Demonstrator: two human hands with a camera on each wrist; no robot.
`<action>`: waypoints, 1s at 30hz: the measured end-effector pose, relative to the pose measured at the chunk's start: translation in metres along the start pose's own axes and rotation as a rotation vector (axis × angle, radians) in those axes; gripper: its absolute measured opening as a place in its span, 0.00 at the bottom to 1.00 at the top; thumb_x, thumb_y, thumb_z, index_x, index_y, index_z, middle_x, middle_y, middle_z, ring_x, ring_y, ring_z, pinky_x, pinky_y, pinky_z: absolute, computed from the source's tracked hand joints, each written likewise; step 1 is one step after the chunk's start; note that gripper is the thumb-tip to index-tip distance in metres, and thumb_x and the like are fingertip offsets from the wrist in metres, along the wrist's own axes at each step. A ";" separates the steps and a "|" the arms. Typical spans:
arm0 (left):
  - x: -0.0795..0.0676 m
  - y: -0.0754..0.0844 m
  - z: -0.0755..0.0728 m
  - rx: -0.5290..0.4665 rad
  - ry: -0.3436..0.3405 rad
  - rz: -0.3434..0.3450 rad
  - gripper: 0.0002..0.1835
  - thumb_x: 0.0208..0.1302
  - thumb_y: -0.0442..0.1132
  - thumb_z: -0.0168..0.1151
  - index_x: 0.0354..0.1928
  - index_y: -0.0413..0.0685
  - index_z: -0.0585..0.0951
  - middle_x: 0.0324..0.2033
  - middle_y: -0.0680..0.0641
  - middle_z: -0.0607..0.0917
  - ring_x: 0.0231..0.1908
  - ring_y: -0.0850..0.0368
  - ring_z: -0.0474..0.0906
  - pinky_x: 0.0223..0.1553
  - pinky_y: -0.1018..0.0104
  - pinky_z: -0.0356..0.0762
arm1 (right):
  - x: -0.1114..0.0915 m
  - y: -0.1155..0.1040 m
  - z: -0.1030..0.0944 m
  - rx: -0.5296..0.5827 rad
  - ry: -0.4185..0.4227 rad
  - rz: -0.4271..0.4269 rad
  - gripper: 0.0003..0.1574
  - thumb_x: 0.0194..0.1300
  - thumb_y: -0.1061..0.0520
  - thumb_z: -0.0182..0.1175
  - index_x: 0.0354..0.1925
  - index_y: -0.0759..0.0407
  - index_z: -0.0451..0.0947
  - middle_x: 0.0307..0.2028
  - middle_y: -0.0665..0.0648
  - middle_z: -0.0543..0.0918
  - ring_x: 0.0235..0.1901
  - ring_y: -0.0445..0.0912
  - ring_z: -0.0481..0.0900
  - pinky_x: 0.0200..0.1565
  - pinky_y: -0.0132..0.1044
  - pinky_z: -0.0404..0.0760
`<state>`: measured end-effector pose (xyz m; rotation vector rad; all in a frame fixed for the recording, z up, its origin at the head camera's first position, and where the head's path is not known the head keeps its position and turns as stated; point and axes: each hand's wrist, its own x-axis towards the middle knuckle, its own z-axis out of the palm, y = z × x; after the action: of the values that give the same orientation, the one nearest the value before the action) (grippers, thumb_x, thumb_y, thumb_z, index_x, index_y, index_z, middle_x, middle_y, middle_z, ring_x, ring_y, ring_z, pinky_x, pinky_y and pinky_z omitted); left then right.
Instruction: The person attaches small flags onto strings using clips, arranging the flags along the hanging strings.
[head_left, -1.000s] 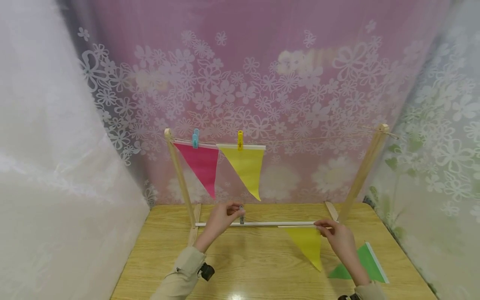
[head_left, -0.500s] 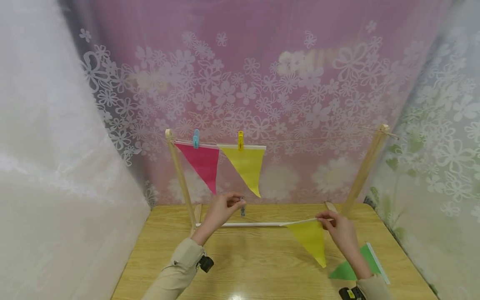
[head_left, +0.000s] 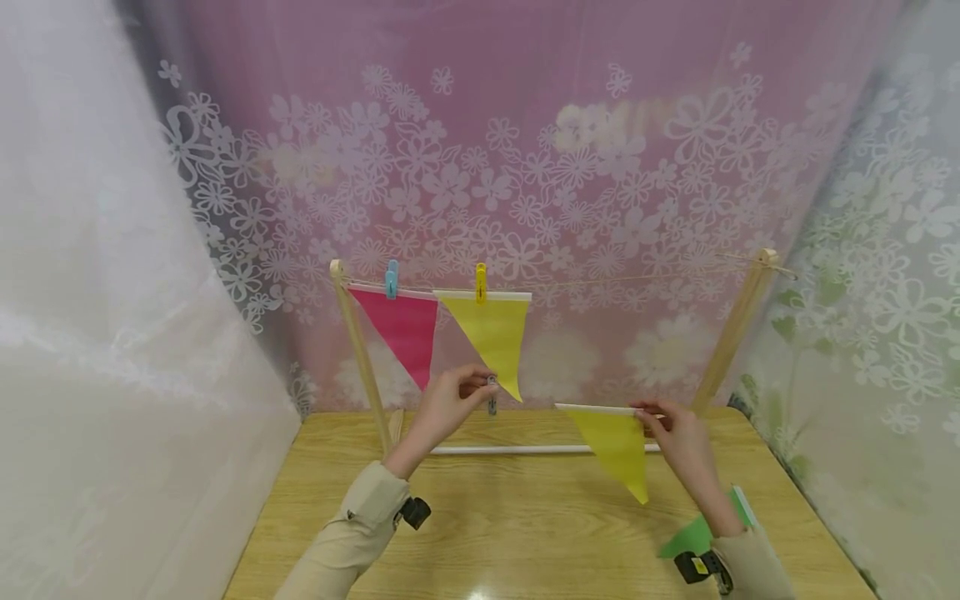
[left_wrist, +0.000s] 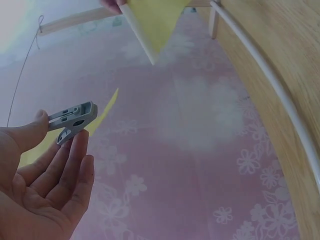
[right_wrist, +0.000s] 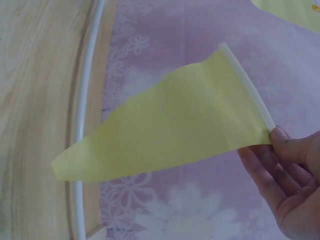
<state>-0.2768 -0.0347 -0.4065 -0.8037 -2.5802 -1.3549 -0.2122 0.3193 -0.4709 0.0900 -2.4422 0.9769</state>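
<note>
My left hand [head_left: 447,404] pinches a grey clothespin [left_wrist: 75,119] by its handles between thumb and fingers, raised in front of the hanging yellow flag's tip. With thumb and fingertips my right hand [head_left: 675,433] grips one end of the white top edge of another yellow triangular flag [right_wrist: 165,115], which hangs down over the white bar in the head view. On the string [head_left: 600,277], a blue clothespin [head_left: 392,279] holds a pink flag [head_left: 405,329] and a yellow clothespin [head_left: 481,283] holds the hanging yellow flag [head_left: 498,333].
Two wooden posts, one left [head_left: 362,358] and one right [head_left: 731,333], carry the string; a white bar [head_left: 517,449] runs low between them. A green flag [head_left: 693,537] lies on the wooden table [head_left: 480,517], partly behind my right wrist. A flowered curtain [head_left: 480,167] closes off the back.
Both hands have risen, the left with the grey clothespin and the right with the yellow flag, which has lifted from near the white bar. The hung flags stay on the string.
</note>
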 end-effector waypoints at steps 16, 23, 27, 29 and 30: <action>0.030 0.031 -0.011 0.048 0.054 0.113 0.16 0.68 0.45 0.68 0.53 0.45 0.86 0.41 0.49 0.90 0.38 0.56 0.87 0.42 0.63 0.85 | 0.034 -0.032 -0.025 0.193 0.064 -0.055 0.10 0.71 0.65 0.62 0.48 0.68 0.84 0.40 0.69 0.88 0.32 0.29 0.83 0.32 0.26 0.84; 0.040 0.048 -0.014 0.061 0.061 0.137 0.16 0.68 0.46 0.68 0.55 0.50 0.85 0.41 0.51 0.90 0.39 0.58 0.88 0.43 0.65 0.85 | 0.050 -0.046 -0.027 0.225 0.079 -0.033 0.12 0.72 0.60 0.62 0.48 0.68 0.85 0.42 0.69 0.87 0.32 0.25 0.83 0.34 0.25 0.84; 0.045 0.059 -0.016 0.054 0.057 0.154 0.17 0.68 0.47 0.67 0.56 0.52 0.85 0.43 0.52 0.90 0.40 0.59 0.87 0.44 0.66 0.84 | 0.057 -0.055 -0.029 0.272 0.090 -0.049 0.12 0.72 0.62 0.62 0.49 0.69 0.84 0.42 0.71 0.86 0.33 0.27 0.84 0.35 0.26 0.85; 0.048 0.064 -0.018 0.047 0.053 0.156 0.18 0.69 0.48 0.67 0.57 0.52 0.84 0.43 0.53 0.90 0.40 0.60 0.87 0.44 0.67 0.84 | 0.061 -0.059 -0.030 0.289 0.100 -0.058 0.12 0.72 0.62 0.62 0.49 0.69 0.85 0.42 0.71 0.86 0.33 0.27 0.84 0.36 0.26 0.85; 0.050 0.066 -0.019 0.049 0.052 0.155 0.18 0.69 0.48 0.67 0.57 0.52 0.84 0.43 0.53 0.90 0.40 0.60 0.86 0.44 0.67 0.84 | 0.063 -0.061 -0.031 0.297 0.104 -0.060 0.12 0.72 0.62 0.62 0.49 0.69 0.85 0.42 0.71 0.86 0.33 0.27 0.84 0.36 0.26 0.85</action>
<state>-0.2891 0.0005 -0.3300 -0.9253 -2.4447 -1.2475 -0.2391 0.3020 -0.3834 0.2076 -2.1731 1.2774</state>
